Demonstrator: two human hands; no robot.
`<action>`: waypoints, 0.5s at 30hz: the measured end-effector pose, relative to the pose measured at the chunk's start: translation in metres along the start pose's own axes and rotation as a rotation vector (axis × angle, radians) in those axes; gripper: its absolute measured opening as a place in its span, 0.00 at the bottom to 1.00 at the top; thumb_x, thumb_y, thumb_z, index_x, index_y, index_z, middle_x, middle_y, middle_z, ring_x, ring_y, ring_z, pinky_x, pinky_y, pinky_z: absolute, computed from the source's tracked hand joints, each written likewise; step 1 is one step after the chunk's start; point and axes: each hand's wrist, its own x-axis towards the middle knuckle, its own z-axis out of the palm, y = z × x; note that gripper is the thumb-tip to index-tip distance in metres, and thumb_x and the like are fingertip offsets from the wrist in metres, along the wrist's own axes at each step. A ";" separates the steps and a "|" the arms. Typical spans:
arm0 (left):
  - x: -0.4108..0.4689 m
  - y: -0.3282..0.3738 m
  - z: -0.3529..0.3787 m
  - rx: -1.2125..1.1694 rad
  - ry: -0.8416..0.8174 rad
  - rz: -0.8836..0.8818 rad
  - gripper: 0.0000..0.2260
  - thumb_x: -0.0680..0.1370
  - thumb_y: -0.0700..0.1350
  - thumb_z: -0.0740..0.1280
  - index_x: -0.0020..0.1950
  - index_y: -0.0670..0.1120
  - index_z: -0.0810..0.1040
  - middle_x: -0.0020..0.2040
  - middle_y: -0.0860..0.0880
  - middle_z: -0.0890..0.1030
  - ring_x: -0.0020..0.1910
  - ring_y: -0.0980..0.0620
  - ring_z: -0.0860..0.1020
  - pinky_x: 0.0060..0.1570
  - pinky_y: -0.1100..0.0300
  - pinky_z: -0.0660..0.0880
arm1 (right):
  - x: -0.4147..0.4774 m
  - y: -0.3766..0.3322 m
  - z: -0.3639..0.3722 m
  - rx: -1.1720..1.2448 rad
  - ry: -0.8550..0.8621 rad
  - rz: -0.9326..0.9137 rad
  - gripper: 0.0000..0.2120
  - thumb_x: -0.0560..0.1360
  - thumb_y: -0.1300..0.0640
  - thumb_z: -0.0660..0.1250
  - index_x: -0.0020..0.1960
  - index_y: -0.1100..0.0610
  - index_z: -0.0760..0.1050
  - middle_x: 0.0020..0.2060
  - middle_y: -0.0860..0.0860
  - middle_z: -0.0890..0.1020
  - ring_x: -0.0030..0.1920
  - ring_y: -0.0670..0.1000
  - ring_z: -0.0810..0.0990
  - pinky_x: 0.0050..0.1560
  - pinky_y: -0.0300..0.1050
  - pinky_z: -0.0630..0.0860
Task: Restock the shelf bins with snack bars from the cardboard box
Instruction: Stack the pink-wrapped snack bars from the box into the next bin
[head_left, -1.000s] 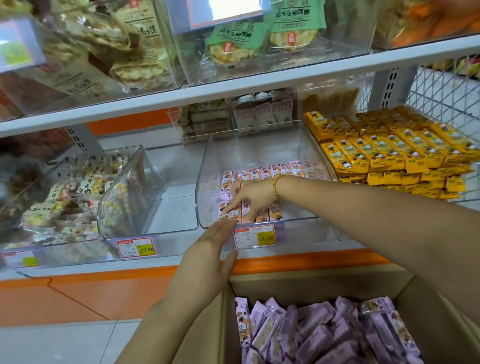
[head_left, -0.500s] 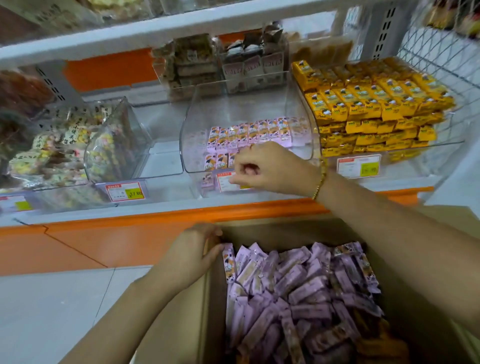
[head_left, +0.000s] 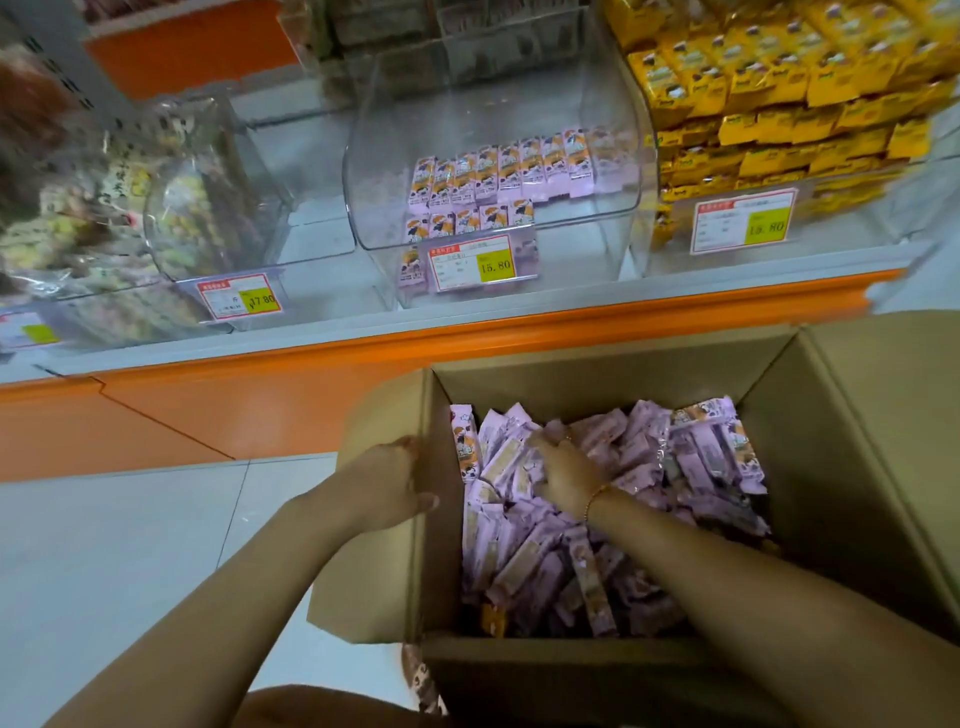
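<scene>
so the shelf runs across the top, grey lip with an orange strip under it; below it sits the open cardboard box, flaps out, on the floor side of the shelf; the clear bin in the middle of the shelf is mostly bare, just two short rows of purple bars on its floor; the bin to its right is stacked with yellow packs; the box is piled with loose purple snack bars; left hand grips the box's left wall, fingers over the edge, thumb on the outer face; right hand is down on the pile, fingers curled into the bars, can't tell if it's actually got one; price tag on the bin front reads 15.80; thin gold bracelet on the right wrist
</scene>
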 end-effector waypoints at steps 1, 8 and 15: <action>0.000 0.000 0.000 0.003 0.000 -0.001 0.27 0.76 0.55 0.68 0.67 0.41 0.66 0.57 0.43 0.75 0.57 0.44 0.74 0.54 0.55 0.72 | -0.002 0.000 0.012 -0.014 0.009 0.007 0.34 0.74 0.66 0.65 0.76 0.51 0.56 0.70 0.65 0.58 0.56 0.64 0.75 0.45 0.46 0.71; 0.003 0.006 -0.004 0.048 -0.034 -0.001 0.26 0.76 0.56 0.66 0.64 0.39 0.68 0.57 0.43 0.74 0.58 0.44 0.73 0.53 0.56 0.71 | 0.001 -0.023 0.036 -0.216 0.031 0.014 0.40 0.74 0.71 0.56 0.76 0.40 0.51 0.76 0.59 0.39 0.73 0.70 0.46 0.63 0.57 0.68; 0.002 0.010 -0.006 0.052 -0.042 -0.023 0.27 0.76 0.56 0.66 0.67 0.40 0.67 0.61 0.43 0.74 0.61 0.44 0.72 0.56 0.57 0.70 | 0.002 -0.021 0.030 -0.305 0.095 0.033 0.31 0.73 0.70 0.57 0.71 0.47 0.62 0.74 0.64 0.50 0.69 0.70 0.59 0.54 0.54 0.73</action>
